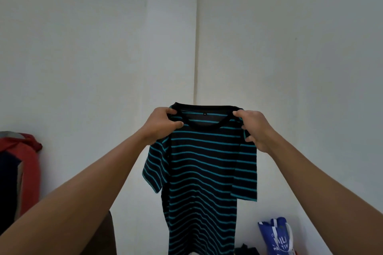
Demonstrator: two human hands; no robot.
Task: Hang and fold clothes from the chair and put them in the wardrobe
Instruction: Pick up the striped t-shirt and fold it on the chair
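A black T-shirt (203, 172) with teal stripes is held up before the white wall (103, 47), hanging full length. Its left shoulder is pinched by the left hand (163, 125), its right shoulder by the right hand (253, 128). Lower right of the shirt a blue bag (273, 236) is seen; far left, red clothing (27, 161).
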